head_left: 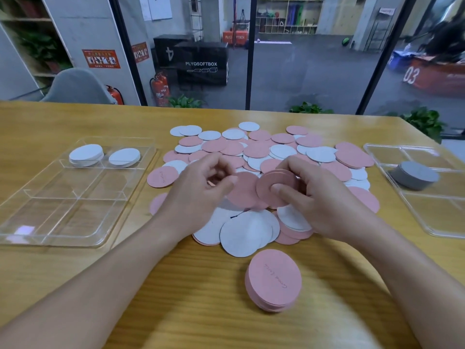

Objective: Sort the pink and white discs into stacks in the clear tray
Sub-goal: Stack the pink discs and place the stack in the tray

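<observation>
Our biggest risk sits in the heap of pink and white discs [266, 157] spread across the table [63, 122]: an arm sweeping toward the clear tray [32, 197] at left could scatter them. Smaller, our right hand [309, 197] pinches a few pink discs [275, 188] that could fan apart, while our left hand [201, 190] hovers loosely curled, holding nothing we can see.

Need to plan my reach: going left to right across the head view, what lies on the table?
Clear divided plastic tray holding two white disc stacks → loose pile of pink and white round discs → second clear plastic tray holding a grey disc stack.
</observation>
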Motion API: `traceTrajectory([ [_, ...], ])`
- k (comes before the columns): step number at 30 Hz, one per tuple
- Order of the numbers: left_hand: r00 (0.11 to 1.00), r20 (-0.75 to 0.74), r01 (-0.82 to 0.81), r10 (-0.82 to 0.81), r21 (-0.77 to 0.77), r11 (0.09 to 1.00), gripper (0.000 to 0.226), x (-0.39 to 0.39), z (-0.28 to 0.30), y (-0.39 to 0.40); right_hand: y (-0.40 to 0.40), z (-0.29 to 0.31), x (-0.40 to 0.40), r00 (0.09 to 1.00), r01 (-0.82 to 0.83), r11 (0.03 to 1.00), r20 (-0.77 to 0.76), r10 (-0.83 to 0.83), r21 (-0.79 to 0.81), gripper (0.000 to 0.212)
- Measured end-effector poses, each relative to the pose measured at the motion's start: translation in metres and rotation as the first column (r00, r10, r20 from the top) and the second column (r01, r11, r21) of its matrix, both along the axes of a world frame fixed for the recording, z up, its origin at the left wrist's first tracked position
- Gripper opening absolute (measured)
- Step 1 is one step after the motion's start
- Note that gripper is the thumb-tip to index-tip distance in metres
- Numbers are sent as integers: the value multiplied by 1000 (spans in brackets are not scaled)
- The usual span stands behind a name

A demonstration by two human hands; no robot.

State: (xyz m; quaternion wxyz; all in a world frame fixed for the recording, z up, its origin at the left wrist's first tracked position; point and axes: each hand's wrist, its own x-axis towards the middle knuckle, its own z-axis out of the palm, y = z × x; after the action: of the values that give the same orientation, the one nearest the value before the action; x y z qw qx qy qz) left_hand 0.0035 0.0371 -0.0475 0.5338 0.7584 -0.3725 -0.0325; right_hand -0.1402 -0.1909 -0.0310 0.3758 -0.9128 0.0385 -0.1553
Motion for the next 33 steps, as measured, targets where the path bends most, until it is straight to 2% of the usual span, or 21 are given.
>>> traceTrajectory([
  [3, 990, 30, 138, -139, 26, 990, 17, -12, -1, -12, 1, -4, 0, 999, -25, 998, -31, 23, -49, 13],
  [6, 980, 46, 191, -193, 45, 981, 27, -16, -2, -18, 1, -8, 0, 997, -53, 988, -55, 45, -145, 31],
  [7, 984, 65, 164, -167, 49, 985, 31, -15, -2, -19, 1, -8, 1, 996, -63, 980, -69, 51, -187, 31],
  [9, 989, 132, 58, -67, 69, 996, 32, -8, -3, -21, 2, -10, 2, 994, -57, 963, -101, 32, -263, 13],
  [11, 982, 190, -32, 10, 116, 993, 17, 0, -7, -25, 2, -12, 2, 994, -52, 958, -109, 22, -281, 13],
  [13, 973, 232, -55, -8, 262, 963, 12, 4, -10, -28, 3, -11, 2, 995, -58, 961, -100, 32, -271, 19],
  [15, 958, 279, -65, -64, 431, 900, 22, 3, -14, -28, 4, -10, 1, 994, -66, 960, -106, 38, -274, 23],
  [18, 954, 289, -86, -75, 507, 858, 32, 1, -14, -28, 4, -10, 2, 992, -73, 958, -117, 42, -277, 21],
  [21, 964, 256, -59, -70, 463, 884, 29, -2, -10, -29, 4, -11, 2, 993, -77, 957, -108, 48, -279, 19],
  [24, 981, 192, -31, -40, 353, 935, 24, -3, -7, -25, 6, -11, 2, 995, -60, 965, -88, 38, -256, 18],
  [26, 993, 117, -21, -13, 285, 958, 27, 0, -7, -22, 6, -12, 2, 997, -40, 971, -70, 23, -238, 16],
  [29, 996, 84, -19, 6, 155, 988, 31, 3, -5, -15, 7, -12, 3, 998, -19, 978, -57, 7, -207, 13],
  [33, 994, 65, 78, -82, 64, 995, 28, 2, -4, -5, 12, -13, 3, 1000, 15, 989, -21, -18, -147, 12],
])
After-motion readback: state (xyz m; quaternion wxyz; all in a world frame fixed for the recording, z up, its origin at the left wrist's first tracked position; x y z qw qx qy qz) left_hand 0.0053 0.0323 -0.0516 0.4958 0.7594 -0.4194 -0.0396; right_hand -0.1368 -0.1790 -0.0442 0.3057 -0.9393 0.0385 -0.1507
